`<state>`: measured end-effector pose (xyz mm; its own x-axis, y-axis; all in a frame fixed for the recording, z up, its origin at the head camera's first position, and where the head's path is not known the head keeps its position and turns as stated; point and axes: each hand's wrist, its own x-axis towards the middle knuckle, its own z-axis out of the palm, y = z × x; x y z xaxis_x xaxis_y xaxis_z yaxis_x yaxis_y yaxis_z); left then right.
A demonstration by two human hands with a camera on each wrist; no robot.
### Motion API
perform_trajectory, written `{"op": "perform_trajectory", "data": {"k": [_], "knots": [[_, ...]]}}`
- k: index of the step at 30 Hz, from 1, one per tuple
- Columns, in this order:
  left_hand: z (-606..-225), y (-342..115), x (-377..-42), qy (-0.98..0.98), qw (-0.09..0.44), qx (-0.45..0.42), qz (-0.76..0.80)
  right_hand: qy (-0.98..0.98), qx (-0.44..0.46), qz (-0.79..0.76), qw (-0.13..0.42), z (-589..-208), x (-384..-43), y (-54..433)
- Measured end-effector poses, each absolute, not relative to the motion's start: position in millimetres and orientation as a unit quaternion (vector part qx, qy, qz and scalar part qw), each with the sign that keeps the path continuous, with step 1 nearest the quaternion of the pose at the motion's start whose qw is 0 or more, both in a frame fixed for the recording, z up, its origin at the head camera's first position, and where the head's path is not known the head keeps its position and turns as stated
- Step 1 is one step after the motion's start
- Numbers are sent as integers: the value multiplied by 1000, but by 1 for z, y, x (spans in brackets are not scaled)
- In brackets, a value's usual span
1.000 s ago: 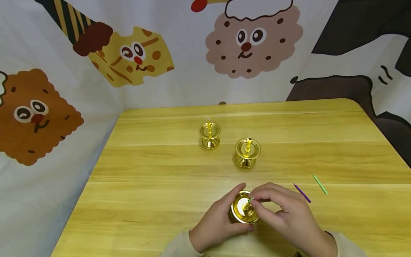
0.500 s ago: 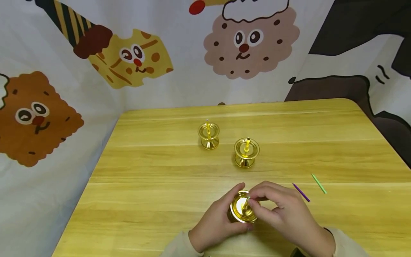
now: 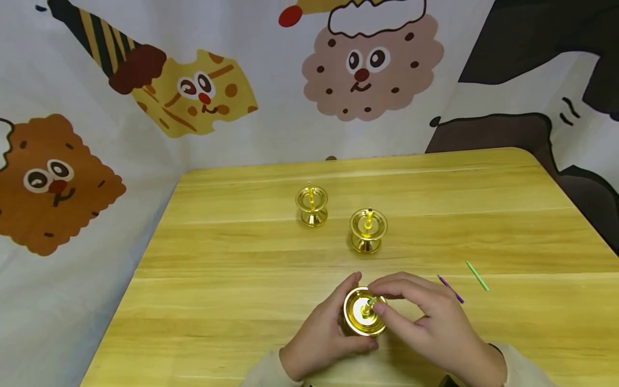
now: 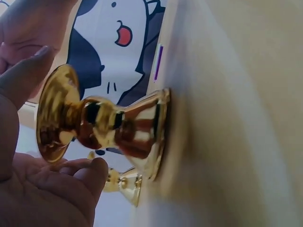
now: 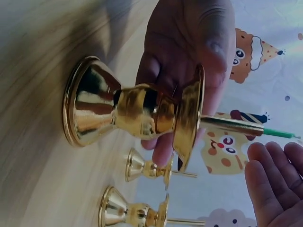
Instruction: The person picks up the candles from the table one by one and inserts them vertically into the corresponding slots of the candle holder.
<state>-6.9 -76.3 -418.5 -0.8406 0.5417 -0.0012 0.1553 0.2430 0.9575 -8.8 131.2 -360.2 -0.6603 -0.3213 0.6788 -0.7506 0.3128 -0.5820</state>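
My left hand [image 3: 324,328] curls round a gold candle holder [image 3: 358,328] that stands upright on the table, fingers and thumb on opposite sides under its dish. From the holder's thin central tube [image 5: 232,125] a green candle [image 5: 279,133] sticks up, as the right wrist view shows. Thumb and forefinger of my right hand [image 3: 427,317] are parted around the candle's tip in the head view. The right wrist view has that hand's loosely bent fingers [image 5: 267,182] beside the tip, with a small gap.
Two more gold candle holders, one back left [image 3: 311,207] and one nearer [image 3: 367,231], stand beyond my hands. A purple candle [image 3: 452,290] and a light green candle [image 3: 477,276] lie on the table [image 3: 217,301] at the right. A cartoon-printed cloth [image 3: 271,140] hangs behind.
My right thumb and forefinger, earlier pinching the green candle's tip, have spread apart and left it standing in the tube. My left hand keeps its hold on the candle holder.
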Motion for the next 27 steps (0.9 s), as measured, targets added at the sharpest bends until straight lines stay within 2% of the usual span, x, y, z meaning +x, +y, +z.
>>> {"op": "perform_trajectory", "data": {"k": [12,19,27], "knots": [[-403,-101,-23,709,187,191,652,-791,313,461,253,-358,-12,157],[-405,-111,-47,698,179,175,671,-860,251,390,214,-366,-16,179],[-406,-96,-83,697,187,137,678,-905,207,322,186,-381,-25,198]]}}
